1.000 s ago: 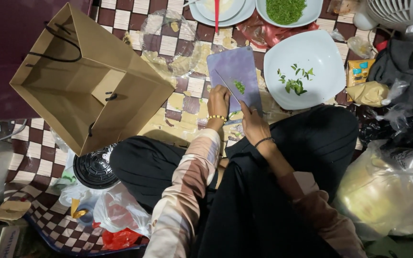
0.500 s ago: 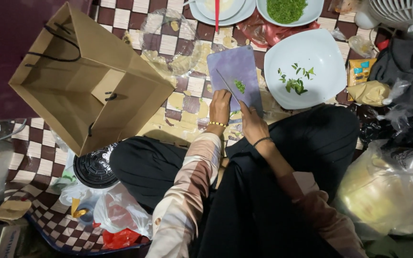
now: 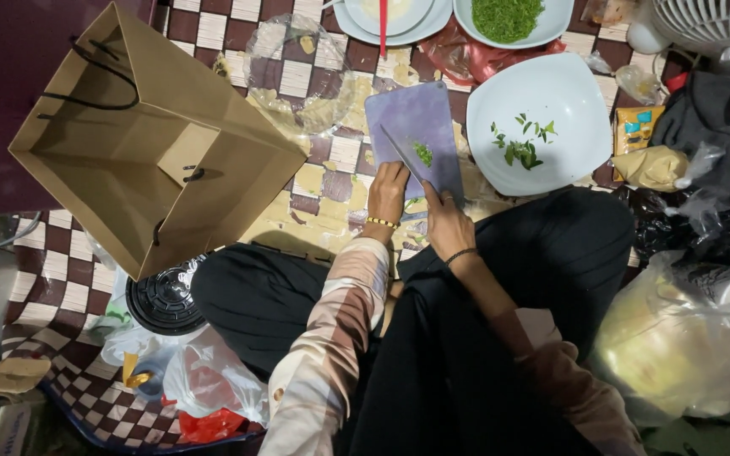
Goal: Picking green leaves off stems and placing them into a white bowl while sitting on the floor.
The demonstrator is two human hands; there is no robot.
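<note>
Clearly your left hand pressed flat on the board beside the herbs while your right hand gripped the knife, so a slip could have nicked your fingers.

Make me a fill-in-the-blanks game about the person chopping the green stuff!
1. The chopping board is coloured ____.
2. The white bowl right of the board holds a few green ____.
3. The left hand wears a ____ bracelet.
4. The open paper bag is coloured ____.

Missing words: purple; leaves; yellow; brown
</note>
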